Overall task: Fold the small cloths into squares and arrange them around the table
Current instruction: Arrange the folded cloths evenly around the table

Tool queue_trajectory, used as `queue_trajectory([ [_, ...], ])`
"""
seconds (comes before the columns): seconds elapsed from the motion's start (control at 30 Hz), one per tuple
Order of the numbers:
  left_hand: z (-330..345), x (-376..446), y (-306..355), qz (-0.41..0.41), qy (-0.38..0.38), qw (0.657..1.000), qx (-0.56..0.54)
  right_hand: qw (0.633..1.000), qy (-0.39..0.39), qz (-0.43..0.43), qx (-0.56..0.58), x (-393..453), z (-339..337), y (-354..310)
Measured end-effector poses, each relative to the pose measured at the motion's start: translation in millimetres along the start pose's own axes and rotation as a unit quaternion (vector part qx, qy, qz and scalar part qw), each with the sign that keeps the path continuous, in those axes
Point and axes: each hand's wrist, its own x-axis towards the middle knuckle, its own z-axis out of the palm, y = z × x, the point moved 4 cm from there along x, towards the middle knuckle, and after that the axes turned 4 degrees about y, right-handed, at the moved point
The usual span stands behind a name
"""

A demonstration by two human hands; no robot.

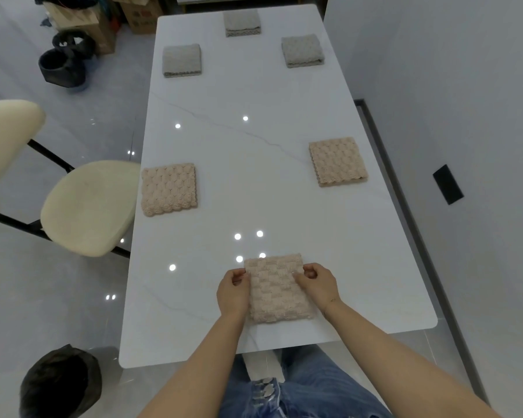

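At the near end of the white counter (254, 176), close to the person's edge and roughly midway across it, lies a folded beige cloth (277, 292). It looks slightly longer than wide, with its long axis running away from the person toward the far end of the counter. Both hands flank it: the left hand (233, 292) pinches the cloth's left edge with curled fingers, and the right hand (317, 285) pinches its right edge the same way. Each hand sits about equally close to the cloth, one on either side, so neither is nearer.

Farther from this cloth, a second beige square (169, 190) rests near the counter's left edge and a third beige square (338, 162) near its right edge. Beyond those, three grey squares (181, 60) sit around the far end.

Judging by this layout, the near cloth is the last piece, and it probably only needs squaring and releasing where it lies.
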Motion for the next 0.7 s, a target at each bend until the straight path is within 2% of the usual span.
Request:
queue_trajectory([
  [0.27,-2,12,9,-0.016,0.007,0.999,-0.031,0.997,0.038,0.006,0.069,7,-13,-10],
  [0.5,4,23,6,-0.022,0.000,1.000,0.004,1.000,0.016,0.003,-0.005,23,-5,-9],
  [0.7,5,22,10,0.021,0.004,0.999,0.047,1.000,0.021,-0.006,-0.016,20,-5,-9],
])
